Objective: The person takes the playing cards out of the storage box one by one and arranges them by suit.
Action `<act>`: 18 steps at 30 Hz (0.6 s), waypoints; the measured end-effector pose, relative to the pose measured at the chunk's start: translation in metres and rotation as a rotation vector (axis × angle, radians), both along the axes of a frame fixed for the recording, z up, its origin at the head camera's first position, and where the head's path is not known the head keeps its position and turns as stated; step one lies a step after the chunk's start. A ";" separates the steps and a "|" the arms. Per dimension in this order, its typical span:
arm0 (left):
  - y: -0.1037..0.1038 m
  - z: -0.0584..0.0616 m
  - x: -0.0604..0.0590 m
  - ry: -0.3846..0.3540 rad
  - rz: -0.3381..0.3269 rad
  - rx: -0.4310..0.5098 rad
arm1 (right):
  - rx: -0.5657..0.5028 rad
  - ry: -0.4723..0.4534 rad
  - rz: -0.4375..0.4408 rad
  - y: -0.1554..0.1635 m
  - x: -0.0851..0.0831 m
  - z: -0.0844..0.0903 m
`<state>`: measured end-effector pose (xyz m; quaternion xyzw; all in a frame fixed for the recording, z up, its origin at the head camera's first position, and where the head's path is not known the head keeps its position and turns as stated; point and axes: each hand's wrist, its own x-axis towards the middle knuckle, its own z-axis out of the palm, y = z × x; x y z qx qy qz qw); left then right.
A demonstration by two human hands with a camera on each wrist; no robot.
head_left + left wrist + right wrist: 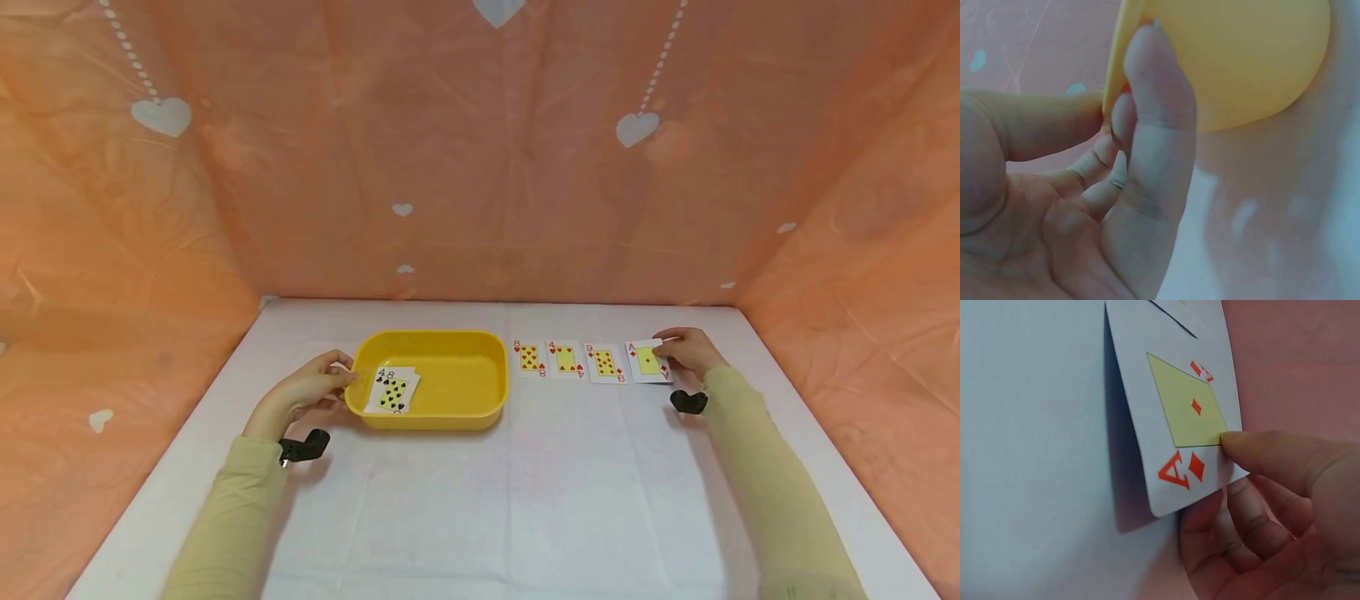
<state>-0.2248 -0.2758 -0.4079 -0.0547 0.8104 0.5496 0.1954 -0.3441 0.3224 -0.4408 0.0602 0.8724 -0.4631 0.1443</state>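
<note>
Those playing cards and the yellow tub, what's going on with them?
A person sits at a white table. Their right hand pinches the ace of diamonds, the rightmost of four red cards laid face up in a row, with its edge lifted off the table. Their left hand grips the rim of a yellow tub, where a black-suited eight lies on top of another card.

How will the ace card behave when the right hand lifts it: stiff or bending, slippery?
The ace looks thin and probably light. Pinched by the right hand, its raised edge stays straight, so it seems fairly stiff. Its glossy-looking face may slip.
</note>
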 end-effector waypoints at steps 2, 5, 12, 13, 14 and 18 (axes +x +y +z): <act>0.001 0.000 0.000 0.001 -0.005 0.003 | 0.022 -0.005 -0.011 -0.001 0.001 0.001; 0.001 0.001 0.001 0.001 -0.005 0.003 | 0.045 -0.014 0.002 -0.004 0.002 0.002; 0.001 0.002 0.001 0.010 0.001 -0.009 | 0.065 0.019 0.014 -0.006 0.001 0.001; 0.001 0.002 0.001 0.011 -0.001 -0.010 | 0.070 0.027 0.014 -0.006 0.001 0.000; 0.001 0.002 0.001 0.011 -0.001 -0.010 | 0.072 0.030 0.009 -0.005 0.001 -0.001; 0.001 0.001 0.001 0.005 -0.004 -0.009 | 0.084 0.033 -0.003 -0.004 0.001 -0.003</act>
